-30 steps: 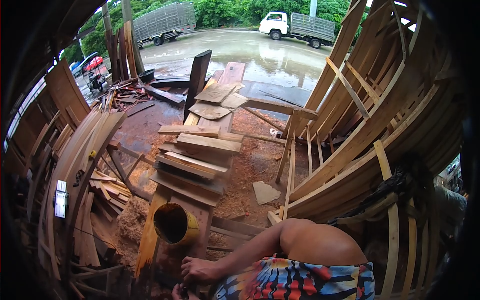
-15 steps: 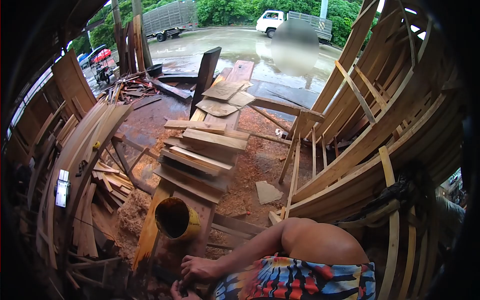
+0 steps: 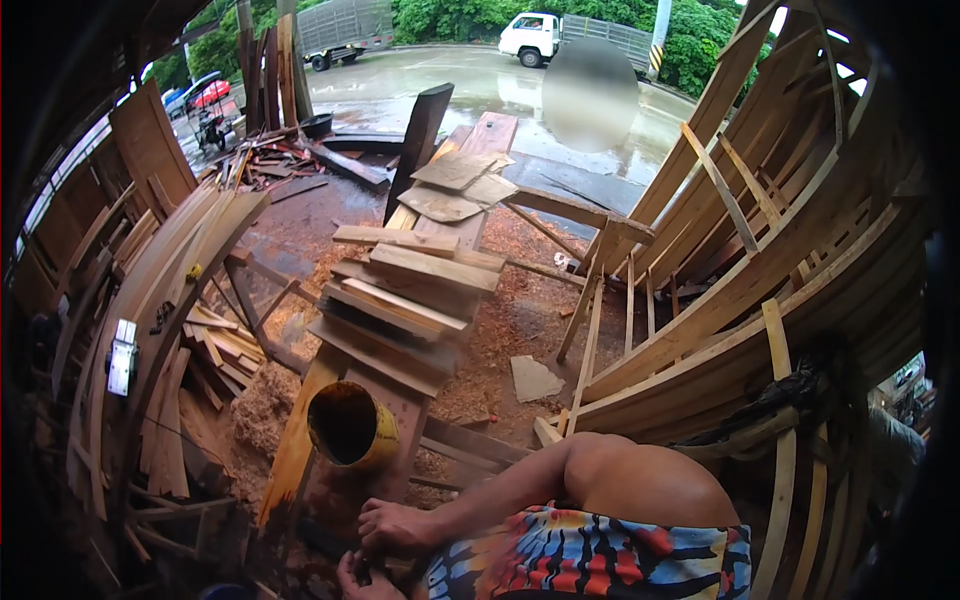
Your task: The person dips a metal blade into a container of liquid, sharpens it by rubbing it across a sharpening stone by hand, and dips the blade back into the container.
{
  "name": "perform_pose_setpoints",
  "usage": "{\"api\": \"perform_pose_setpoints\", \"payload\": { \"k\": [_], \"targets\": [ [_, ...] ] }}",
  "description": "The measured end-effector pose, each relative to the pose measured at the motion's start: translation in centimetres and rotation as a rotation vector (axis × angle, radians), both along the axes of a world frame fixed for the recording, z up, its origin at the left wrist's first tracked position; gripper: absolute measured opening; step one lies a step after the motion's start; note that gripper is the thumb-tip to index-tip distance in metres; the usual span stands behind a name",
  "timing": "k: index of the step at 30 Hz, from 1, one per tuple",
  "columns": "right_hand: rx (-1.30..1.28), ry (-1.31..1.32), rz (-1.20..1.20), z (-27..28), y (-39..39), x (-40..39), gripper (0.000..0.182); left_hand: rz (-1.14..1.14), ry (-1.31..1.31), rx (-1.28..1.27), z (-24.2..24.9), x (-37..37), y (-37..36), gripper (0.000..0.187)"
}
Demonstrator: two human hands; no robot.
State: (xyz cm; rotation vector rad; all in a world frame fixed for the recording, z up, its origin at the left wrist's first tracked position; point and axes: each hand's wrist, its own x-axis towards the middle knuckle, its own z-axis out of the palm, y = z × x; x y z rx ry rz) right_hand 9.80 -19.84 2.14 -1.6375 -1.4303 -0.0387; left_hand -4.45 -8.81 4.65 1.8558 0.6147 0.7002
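Observation:
My right hand [image 3: 392, 527] is at the bottom of the view, just below a yellow bucket. Its fingers are curled together; whatever they hold, if anything, is hidden. My left hand [image 3: 365, 578] is directly beneath it, partly cut off by the lower edge, with thumb and fingers closed around something small and dark that I cannot make out. A dark, blurred shape lies left of both hands. The yellow bucket [image 3: 385, 432], dark inside and stained, stands on a long plank bench [image 3: 375, 490]. Farther along, several short wooden boards [image 3: 395, 310] lie crosswise on the bench.
Thin flat wood pieces [image 3: 452, 190] lie at the bench's far end. Long planks [image 3: 205, 250] lean on the left, and a timber rack [image 3: 690, 350] stands on the right. Wood shavings [image 3: 265, 410] cover the ground. A white truck [image 3: 530, 38] is on the wet road beyond.
The view has shifted slightly, and the white truck sits a little farther left. My hands stay close together below the bucket, with only a small shift.

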Motion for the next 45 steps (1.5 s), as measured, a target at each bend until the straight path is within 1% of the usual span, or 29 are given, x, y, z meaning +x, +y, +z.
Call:
{"api": "perform_pose_setpoints", "payload": {
  "k": [2, 4, 5, 6, 7, 8, 9, 10, 12, 14, 15, 16, 18, 21, 24, 27, 30, 34, 37, 40, 42, 45],
  "targets": [
    [0.000, -0.031, -0.026, -1.6, 0.4, 0.0, 0.013, -0.120, 0.046, -0.107, -2.9, -0.3, 2.0, 0.042],
    [0.034, -0.042, -0.077, 0.4, -0.5, 0.4, 0.015, -0.110, 0.143, 0.102, -0.1, 0.1, 1.2, 0.037],
    [-0.007, -0.053, -0.088, 1.3, -0.9, 0.8, 0.017, -0.123, 0.083, 0.129, 0.4, 0.6, 1.2, 0.030],
    [0.012, -0.019, -0.087, 1.3, -0.8, 1.1, 0.022, -0.165, 0.077, 0.174, 1.2, 1.0, 1.5, 0.029],
    [-0.033, 0.096, -0.056, 0.9, -0.9, 1.4, 0.027, -0.170, 0.057, 0.209, 1.2, 1.0, 1.9, 0.027],
    [-0.013, 0.178, -0.029, 1.1, -1.0, 1.3, 0.033, -0.133, 0.056, 0.182, 0.6, 0.6, 2.0, 0.025],
    [0.066, 0.211, 0.021, 2.5, -1.1, 1.6, 0.038, -0.124, 0.048, 0.134, 0.7, 0.5, 2.3, 0.022],
    [0.071, 0.089, -0.141, 2.5, -1.4, 1.4, 0.041, -0.102, 0.075, 0.030, 0.0, 0.4, 2.8, 0.020],
    [0.081, 0.133, -0.197, 2.2, -1.6, 2.2, 0.040, -0.073, 0.086, 0.027, -0.2, 0.2, 3.8, 0.020],
    [0.050, 0.356, -0.259, 2.3, -1.2, 1.8, 0.039, -0.039, 0.039, -0.148, -0.3, -0.3, 4.4, 0.019],
    [-0.042, 0.304, -0.286, 3.0, -1.1, 2.0, 0.035, -0.031, -0.004, -0.229, -0.3, -0.4, 4.7, 0.019],
    [-0.059, 0.415, -0.266, 4.0, -1.6, 2.0, 0.032, -0.030, -0.051, -0.215, 0.0, -0.4, 4.4, 0.017],
    [-0.015, 0.673, -0.154, 2.9, -1.5, 2.3, 0.028, -0.041, -0.157, -0.193, 0.0, -0.3, 4.5, 0.013],
    [-0.019, 0.996, -0.026, 1.3, -1.5, 2.4, 0.023, -0.063, -0.195, -0.196, 0.6, -0.7, 4.5, 0.015],
    [-0.036, 0.879, -0.031, 1.0, -1.1, 2.4, 0.020, -0.056, -0.224, -0.196, 0.8, -0.8, 4.5, 0.015],
    [-0.067, 0.887, -0.038, 1.7, -0.9, 2.1, 0.018, -0.038, -0.208, -0.200, 1.2, -1.0, 4.2, 0.016],
    [-0.093, 0.677, -0.036, 1.0, -0.9, 2.6, 0.021, -0.031, -0.179, -0.222, 1.4, -0.9, 4.3, 0.018],
    [-0.145, 0.718, -0.044, 1.5, -0.9, 2.4, 0.020, -0.022, -0.120, -0.324, 1.9, -0.7, 4.2, 0.019],
    [-0.166, 0.721, -0.036, 1.4, -1.0, 2.5, 0.018, -0.029, -0.056, -0.321, 1.3, -0.9, 4.6, 0.018],
    [-0.173, 0.706, -0.043, 1.7, -0.9, 2.3, 0.016, -0.021, -0.086, -0.291, 1.0, -0.7, 4.5, 0.017],
    [-0.164, 0.665, -0.047, 1.8, -0.9, 2.3, 0.016, -0.020, -0.084, -0.313, 0.9, -0.7, 4.4, 0.017],
    [-0.156, 0.679, -0.047, 1.6, -0.9, 2.4, 0.016, -0.021, -0.076, -0.356, 0.5, -0.7, 4.4, 0.017]
  ]
}}
